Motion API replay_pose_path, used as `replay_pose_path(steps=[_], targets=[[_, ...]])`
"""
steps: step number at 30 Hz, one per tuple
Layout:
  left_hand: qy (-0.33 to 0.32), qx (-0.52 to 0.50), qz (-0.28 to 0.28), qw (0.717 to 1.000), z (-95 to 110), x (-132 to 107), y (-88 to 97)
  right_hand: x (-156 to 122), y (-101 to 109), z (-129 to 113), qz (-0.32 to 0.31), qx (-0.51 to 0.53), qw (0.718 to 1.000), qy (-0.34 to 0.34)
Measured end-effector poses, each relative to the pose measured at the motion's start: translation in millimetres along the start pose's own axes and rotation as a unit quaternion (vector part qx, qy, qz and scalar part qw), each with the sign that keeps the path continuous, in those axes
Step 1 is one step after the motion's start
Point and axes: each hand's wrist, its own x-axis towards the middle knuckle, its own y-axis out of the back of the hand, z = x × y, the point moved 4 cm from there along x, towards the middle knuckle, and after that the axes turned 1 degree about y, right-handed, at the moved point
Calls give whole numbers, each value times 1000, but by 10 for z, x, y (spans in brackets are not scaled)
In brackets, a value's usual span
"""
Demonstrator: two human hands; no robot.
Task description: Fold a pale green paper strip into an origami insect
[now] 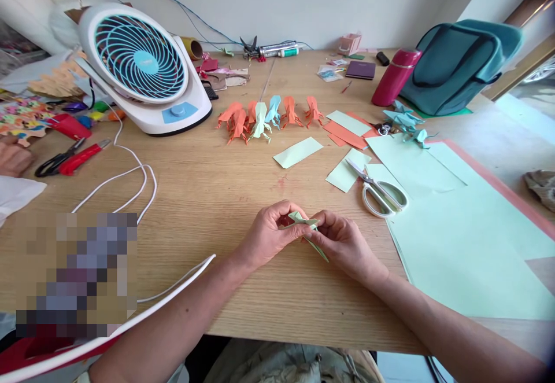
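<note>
Between my two hands, just above the near part of the table, is a small folded piece of light green paper (318, 248). My left hand (277, 229) pinches it from the left, thumb on top. The fingers of my right hand (342, 241) grip its right side. Parts of the folds are hidden behind my fingers. Beyond my hands stand several folded paper figures: orange ones (291, 112), a pale green one (260, 121) and a blue one (273, 110). A pair of white-handled scissors (381, 195) rests to the right, partly on cut green paper strips (342, 179).
Large light green sheets (472, 244) cover the right side. Behind them are a pink bottle (395, 79) and a teal bag (455, 70). At left stand a white fan (143, 70), red-handled pliers (82, 157) and a loose white cable (145, 169). Another person's hand (15, 156) shows at the left edge.
</note>
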Motion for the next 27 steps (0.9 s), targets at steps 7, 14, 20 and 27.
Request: replay_pose_path(steps=[7,14,20,27], targets=[[48,-65,-15,997,-77,-3,-15,-18,-25,-10,-2,-21,1000,3],[39,-23,2,999,-36,-11,38,-24,-13,-79,-25,-32,999,8],[46,73,6,996,-30,-40,47,-18,70,-176,14,-27,998,57],[55,71,-23,996,9,-42,2,-42,31,-187,-2,-39,997,61]])
